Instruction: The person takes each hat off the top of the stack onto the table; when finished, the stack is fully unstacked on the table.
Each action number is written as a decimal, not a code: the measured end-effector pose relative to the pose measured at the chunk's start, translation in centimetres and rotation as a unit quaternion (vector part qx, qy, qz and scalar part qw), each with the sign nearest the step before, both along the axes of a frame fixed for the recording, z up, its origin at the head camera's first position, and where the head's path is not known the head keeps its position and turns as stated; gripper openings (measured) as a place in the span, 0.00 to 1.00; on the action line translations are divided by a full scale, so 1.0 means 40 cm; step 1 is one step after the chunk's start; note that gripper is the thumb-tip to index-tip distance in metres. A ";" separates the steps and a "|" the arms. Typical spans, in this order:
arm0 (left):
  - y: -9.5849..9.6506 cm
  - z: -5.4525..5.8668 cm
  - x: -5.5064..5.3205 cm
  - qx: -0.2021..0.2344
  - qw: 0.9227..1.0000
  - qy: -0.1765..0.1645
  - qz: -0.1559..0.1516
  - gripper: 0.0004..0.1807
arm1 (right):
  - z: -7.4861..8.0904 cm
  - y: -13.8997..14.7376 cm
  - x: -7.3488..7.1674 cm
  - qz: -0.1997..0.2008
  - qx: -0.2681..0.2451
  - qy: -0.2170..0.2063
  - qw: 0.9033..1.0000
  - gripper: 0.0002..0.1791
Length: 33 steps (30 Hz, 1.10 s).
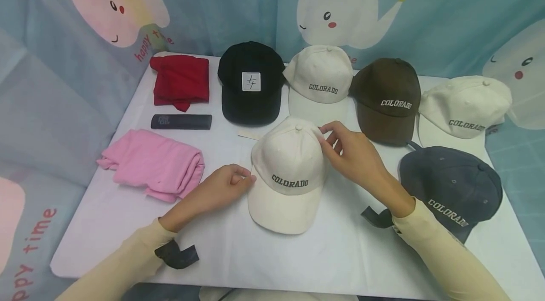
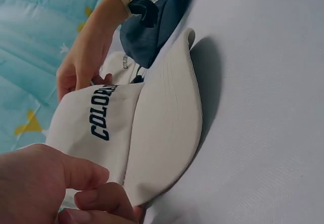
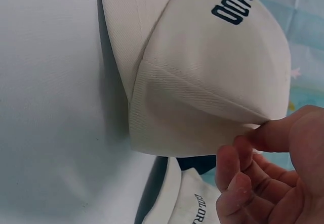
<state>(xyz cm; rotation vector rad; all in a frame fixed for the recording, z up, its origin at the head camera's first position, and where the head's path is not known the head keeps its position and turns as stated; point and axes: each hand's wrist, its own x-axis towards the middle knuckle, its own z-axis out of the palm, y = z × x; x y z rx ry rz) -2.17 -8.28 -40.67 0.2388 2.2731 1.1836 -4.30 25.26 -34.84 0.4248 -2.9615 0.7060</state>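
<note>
A cream baseball cap [image 1: 294, 163] with COLORADO lettering sits at the middle of the table, its brim towards me. My left hand [image 1: 223, 186] is at the cap's left edge, near where brim meets crown. In the left wrist view, that hand's [image 2: 66, 186] fingers are curled at the cap's [image 2: 164, 113] edge, partly hidden by it. My right hand [image 1: 353, 152] pinches the fabric at the back right of the crown. The right wrist view shows the right hand's [image 3: 273, 168] thumb and fingertips gripping a fold of the cap [image 3: 202, 72].
Behind stand a black cap [image 1: 251, 83], a white cap [image 1: 319, 78], a brown cap [image 1: 387, 102] and another white cap [image 1: 464, 109]. A navy cap [image 1: 451, 182] lies beside my right forearm. At left are red cloth [image 1: 182, 81], a black case [image 1: 181, 121] and pink cloth [image 1: 155, 163].
</note>
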 end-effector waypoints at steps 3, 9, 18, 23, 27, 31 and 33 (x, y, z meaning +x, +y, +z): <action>-0.002 -0.004 -0.008 0.015 1.000 -0.016 -0.003 0.28 | -0.002 -0.002 -0.001 0.001 -0.002 0.002 1.000 0.15; -0.004 -0.008 -0.016 0.066 0.997 -0.018 -0.036 0.17 | -0.006 -0.001 -0.002 0.003 -0.003 0.004 1.000 0.06; 0.001 -0.017 -0.011 0.085 0.994 0.020 -0.066 0.13 | -0.007 0.012 0.008 0.009 -0.004 0.008 1.000 0.05; 0.002 -0.019 -0.013 0.078 0.994 0.030 -0.065 0.15 | 0.014 0.022 0.024 0.009 -0.009 0.025 1.000 0.05; 0.008 -0.011 -0.015 0.083 0.993 0.035 -0.072 0.15 | 0.038 0.029 0.043 0.009 -0.010 0.048 0.999 0.05; 0.027 0.008 -0.023 0.086 0.993 0.042 -0.077 0.15 | 0.074 0.044 0.066 0.000 -0.002 0.083 0.997 0.06; 0.040 0.019 -0.028 0.084 0.993 0.043 -0.078 0.15 | 0.093 0.054 0.078 -0.010 0.004 0.098 0.995 0.06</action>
